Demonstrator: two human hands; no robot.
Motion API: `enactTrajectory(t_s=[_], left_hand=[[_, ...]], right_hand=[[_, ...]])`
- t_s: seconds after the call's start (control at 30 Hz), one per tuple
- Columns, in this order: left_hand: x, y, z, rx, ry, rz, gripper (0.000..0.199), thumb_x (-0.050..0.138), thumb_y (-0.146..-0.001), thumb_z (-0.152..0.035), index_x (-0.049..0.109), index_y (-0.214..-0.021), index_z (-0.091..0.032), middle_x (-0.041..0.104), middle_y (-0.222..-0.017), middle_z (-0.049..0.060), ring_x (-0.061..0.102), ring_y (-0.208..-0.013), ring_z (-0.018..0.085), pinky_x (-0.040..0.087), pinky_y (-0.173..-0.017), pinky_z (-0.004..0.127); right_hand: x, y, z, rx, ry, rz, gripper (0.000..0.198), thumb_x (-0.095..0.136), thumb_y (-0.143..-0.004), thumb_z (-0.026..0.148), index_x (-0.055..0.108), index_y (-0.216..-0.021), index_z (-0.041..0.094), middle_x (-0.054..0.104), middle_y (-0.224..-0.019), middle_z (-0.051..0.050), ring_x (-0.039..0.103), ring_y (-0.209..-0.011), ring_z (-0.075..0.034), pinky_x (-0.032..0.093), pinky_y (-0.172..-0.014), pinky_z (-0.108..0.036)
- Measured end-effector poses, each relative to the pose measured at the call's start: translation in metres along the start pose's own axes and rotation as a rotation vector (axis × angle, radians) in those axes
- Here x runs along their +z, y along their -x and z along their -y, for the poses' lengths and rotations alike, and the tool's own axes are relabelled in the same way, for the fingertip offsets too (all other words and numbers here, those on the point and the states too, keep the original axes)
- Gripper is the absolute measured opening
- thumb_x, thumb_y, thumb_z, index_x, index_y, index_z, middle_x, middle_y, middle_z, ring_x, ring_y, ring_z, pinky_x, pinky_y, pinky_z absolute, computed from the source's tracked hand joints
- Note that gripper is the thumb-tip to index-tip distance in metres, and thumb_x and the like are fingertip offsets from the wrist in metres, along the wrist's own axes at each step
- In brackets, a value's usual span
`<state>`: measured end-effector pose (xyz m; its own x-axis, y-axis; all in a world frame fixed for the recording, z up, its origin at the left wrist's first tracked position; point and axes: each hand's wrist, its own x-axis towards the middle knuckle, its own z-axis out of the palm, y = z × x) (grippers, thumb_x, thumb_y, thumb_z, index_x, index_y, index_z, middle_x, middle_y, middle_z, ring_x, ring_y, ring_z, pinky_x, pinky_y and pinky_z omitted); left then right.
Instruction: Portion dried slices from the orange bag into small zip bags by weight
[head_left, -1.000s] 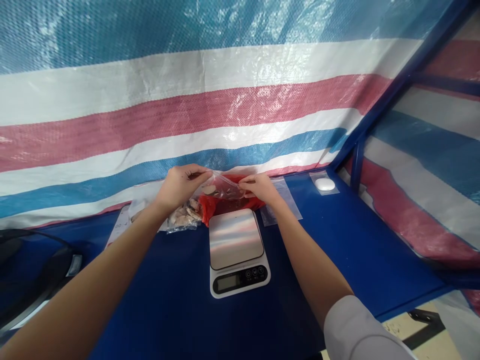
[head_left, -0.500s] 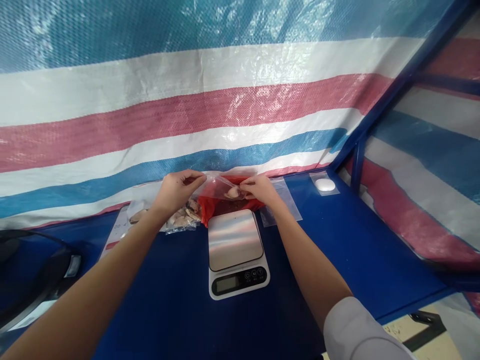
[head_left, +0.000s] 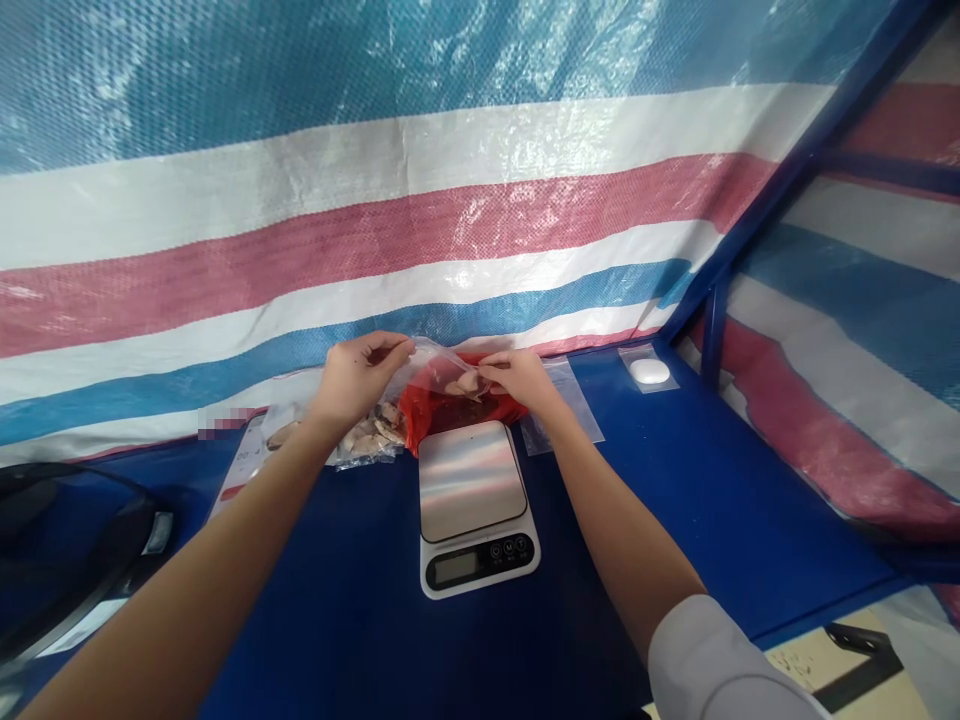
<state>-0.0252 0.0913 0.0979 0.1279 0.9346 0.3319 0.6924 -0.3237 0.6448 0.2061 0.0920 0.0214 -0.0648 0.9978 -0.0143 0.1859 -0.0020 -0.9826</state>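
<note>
A clear plastic bag (head_left: pixel 433 356) is stretched between my two hands above an opened red plastic bag (head_left: pixel 417 408). My left hand (head_left: pixel 361 378) pinches its left end between thumb and fingertips. At the other end, my right hand (head_left: pixel 517 378) has its fingers closed on the bag, close beside some pale, dried-looking slices (head_left: pixel 465 384). Whether those slices lie inside the clear bag is hard to make out. Just in front stands a white kitchen scale (head_left: pixel 474 485), its metal plate bare. Packed slices in a clear bag (head_left: pixel 369 436) lie by my left wrist.
A flat clear bag (head_left: pixel 576 400) lies beyond my right wrist. Farther right, a white rounded object (head_left: pixel 649 371) sits on a small clear bag. A printed white sheet or box (head_left: pixel 244 455) and a black curved item (head_left: pixel 90 570) are at left. Striped sheeting (head_left: pixel 420 220) hangs behind the blue table (head_left: pixel 690 500).
The clear bag and slices have shifted very slightly. Both hands keep their pinch, and the view has tilted a little.
</note>
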Motion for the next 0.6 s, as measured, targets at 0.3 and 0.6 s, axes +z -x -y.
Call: enactTrajectory(t_s=[0.3,0.6], left_hand=[[0.0041,0.0016,-0.0005,-0.031,0.054,0.008,0.033,0.064,-0.081,-0.051,0.076,-0.09,-0.021,0.078,-0.086,0.004,0.072,-0.083,0.022,0.057,-0.079,0.03],[0.0015,0.0043,0.0064,-0.042,0.026,0.065,0.041,0.063,-0.078,-0.061,0.075,-0.088,-0.022,0.079,-0.092,0.005,0.071,-0.087,0.025,0.056,-0.083,0.032]], right_hand=[[-0.0024,0.0029,0.0014,-0.015,0.109,0.033,0.013,0.07,-0.082,0.021,0.079,-0.074,0.02,0.075,-0.071,-0.004,0.07,-0.069,-0.018,0.058,-0.065,-0.026],[-0.0021,0.0058,-0.0003,-0.025,0.153,0.059,0.013,0.07,-0.081,0.02,0.078,-0.071,0.019,0.074,-0.066,-0.003,0.069,-0.064,-0.018,0.058,-0.063,-0.026]])
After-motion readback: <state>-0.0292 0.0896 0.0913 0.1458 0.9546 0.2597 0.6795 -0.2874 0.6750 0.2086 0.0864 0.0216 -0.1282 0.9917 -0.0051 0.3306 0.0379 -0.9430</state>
